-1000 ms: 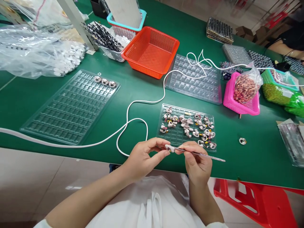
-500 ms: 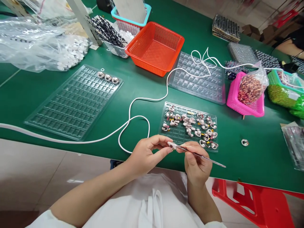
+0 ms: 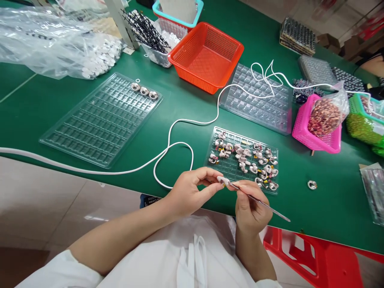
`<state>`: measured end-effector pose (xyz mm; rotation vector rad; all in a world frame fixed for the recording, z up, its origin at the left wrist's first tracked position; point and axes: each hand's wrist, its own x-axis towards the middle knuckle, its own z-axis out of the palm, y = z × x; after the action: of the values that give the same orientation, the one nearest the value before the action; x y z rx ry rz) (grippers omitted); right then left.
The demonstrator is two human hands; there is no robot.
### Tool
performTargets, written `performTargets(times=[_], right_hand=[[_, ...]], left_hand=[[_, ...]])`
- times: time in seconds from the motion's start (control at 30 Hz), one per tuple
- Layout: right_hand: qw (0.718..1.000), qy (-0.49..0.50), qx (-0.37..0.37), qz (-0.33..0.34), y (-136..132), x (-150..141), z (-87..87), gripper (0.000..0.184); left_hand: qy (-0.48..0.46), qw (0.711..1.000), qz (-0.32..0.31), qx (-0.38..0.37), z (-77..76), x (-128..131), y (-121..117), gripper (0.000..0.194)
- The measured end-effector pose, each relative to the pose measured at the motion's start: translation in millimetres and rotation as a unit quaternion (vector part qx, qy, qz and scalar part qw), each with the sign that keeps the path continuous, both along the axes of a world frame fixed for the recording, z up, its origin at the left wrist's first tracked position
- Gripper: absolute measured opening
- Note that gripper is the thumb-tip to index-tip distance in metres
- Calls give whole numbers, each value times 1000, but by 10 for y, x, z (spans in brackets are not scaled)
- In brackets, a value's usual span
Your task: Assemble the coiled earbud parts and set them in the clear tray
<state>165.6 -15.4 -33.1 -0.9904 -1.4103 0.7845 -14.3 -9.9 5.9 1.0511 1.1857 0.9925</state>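
Orange basket (image 3: 195,80) far, pink basket (image 3: 312,140) at right, white cable (image 3: 102,173) in loops across the green table (image 3: 180,100), clear tray (image 3: 228,167) of parts (image 3: 243,164) to near right. Pinches small white part (image 3: 223,181), flecked yellow and dark, in left hand (image 3: 187,193) at the tray's near side; clamps right hand (image 3: 253,208) on thin metal tool (image 3: 279,213), tip at the white part.

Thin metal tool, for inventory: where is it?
Head view, lower right of centre: the thin metal tool is in the right hand, near the left hand.
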Motion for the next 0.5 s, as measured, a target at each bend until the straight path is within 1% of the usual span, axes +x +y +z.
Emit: performTargets(times=[0.1, 0.23, 0.37, 0.43, 0.5], right_hand=[[999, -43, 21, -2, -11, 13, 20, 25], [993, -100, 68, 3, -15, 51, 33, 33], [975, -187, 115, 28, -28, 88, 44, 42], [969, -210, 124, 40, -31, 83, 56, 46], [970, -209, 117, 39, -30, 60, 68, 48]], left_hand=[[7, 1000, 7, 12, -11, 2, -2, 15], [23, 999, 12, 30, -14, 2, 1, 13], [59, 997, 18, 48, -18, 1, -1, 12], [88, 993, 24, 70, -29, 1, -5, 14], [107, 990, 31, 88, -41, 2, -7, 15]])
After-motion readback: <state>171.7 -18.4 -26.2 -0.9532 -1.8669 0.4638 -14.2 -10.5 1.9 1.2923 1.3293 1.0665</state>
